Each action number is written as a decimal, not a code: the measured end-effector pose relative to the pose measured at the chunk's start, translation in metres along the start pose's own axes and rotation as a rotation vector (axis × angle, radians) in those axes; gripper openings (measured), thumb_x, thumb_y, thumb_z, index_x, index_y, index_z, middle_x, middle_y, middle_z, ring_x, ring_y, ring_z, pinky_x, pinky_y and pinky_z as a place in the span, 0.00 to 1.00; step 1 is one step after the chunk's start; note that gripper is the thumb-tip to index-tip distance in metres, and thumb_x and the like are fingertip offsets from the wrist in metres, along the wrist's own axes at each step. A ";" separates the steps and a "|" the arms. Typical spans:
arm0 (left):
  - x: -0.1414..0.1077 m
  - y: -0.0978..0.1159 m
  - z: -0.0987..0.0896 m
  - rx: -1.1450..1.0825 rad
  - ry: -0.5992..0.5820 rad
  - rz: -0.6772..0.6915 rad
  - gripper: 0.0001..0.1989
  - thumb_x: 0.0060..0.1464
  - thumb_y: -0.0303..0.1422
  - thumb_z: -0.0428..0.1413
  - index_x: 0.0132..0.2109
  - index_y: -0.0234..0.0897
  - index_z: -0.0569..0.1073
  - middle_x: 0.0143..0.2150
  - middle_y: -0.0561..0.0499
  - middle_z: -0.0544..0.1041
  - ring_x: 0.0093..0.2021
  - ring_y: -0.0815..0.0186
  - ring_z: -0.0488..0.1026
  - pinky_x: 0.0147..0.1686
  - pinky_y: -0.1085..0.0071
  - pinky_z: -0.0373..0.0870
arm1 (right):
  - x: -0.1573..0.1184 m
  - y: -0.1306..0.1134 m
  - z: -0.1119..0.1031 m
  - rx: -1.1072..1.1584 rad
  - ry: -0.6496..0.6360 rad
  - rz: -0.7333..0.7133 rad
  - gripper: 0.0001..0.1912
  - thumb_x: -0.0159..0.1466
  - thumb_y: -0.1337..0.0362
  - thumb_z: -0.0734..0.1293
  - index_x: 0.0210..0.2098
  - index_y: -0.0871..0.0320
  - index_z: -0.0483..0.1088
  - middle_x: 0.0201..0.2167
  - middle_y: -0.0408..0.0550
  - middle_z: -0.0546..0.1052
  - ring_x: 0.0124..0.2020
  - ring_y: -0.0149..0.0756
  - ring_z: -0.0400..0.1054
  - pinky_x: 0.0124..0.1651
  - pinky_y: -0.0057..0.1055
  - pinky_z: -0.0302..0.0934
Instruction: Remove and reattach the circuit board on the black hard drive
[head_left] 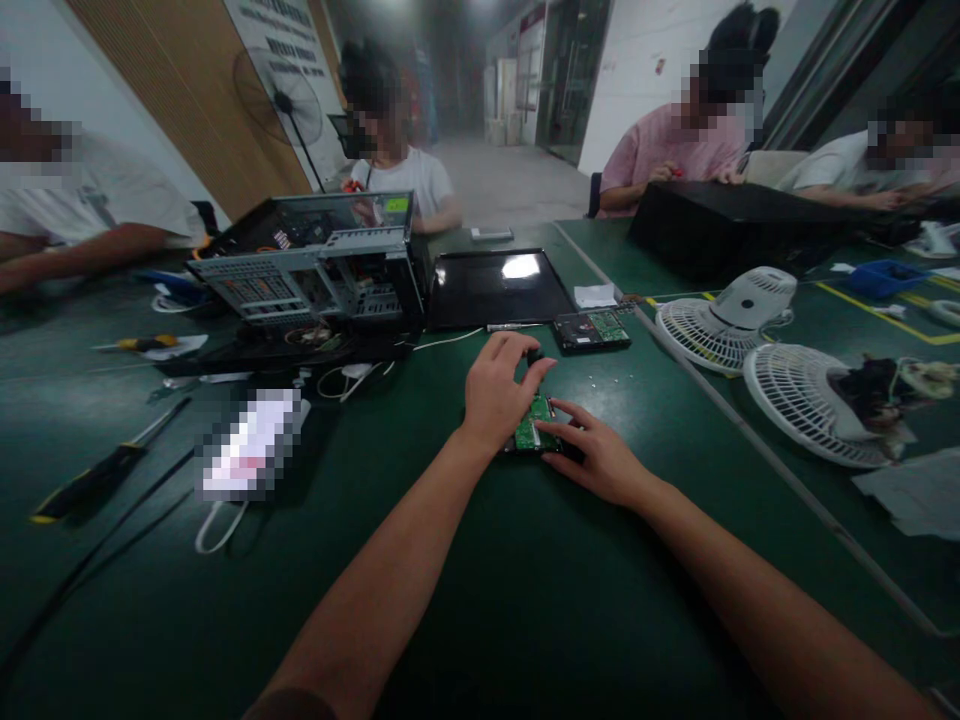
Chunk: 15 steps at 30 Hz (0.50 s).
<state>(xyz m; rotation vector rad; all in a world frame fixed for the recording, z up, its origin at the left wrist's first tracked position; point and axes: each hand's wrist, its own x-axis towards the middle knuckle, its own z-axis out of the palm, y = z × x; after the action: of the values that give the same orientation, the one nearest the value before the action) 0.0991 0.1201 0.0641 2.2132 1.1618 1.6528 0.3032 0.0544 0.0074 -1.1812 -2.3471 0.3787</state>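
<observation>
A hard drive with a green circuit board [527, 432] lies on the green table in front of me. My left hand [499, 390] is closed around the dark handle of a screwdriver [535, 355], held upright over the drive's far part; its tip is hidden. My right hand [596, 455] has its fingers spread, with the fingertips resting on the board and the drive's right side. Behind the drive, a second hard drive [592, 331] lies with its board side up. Several tiny screws [595, 384] are scattered between the two drives.
An opened computer case [300, 290] stands at the left, beside a dark flat panel [499, 287]. A phone [251, 445] and a long screwdriver [112, 465] lie on the left. White fan parts [802, 405] are at the right. Several people sit around the table.
</observation>
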 end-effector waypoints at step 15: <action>0.002 -0.002 -0.003 0.039 0.003 -0.033 0.06 0.64 0.32 0.60 0.47 0.39 0.76 0.44 0.49 0.77 0.44 0.63 0.75 0.45 0.66 0.75 | 0.000 0.001 0.000 -0.005 0.000 0.001 0.23 0.68 0.58 0.69 0.63 0.46 0.70 0.69 0.55 0.62 0.52 0.46 0.74 0.55 0.51 0.71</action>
<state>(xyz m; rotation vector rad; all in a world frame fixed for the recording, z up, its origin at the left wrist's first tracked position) 0.0959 0.1219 0.0653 2.2034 1.2350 1.6349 0.3038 0.0553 0.0075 -1.1848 -2.3491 0.3731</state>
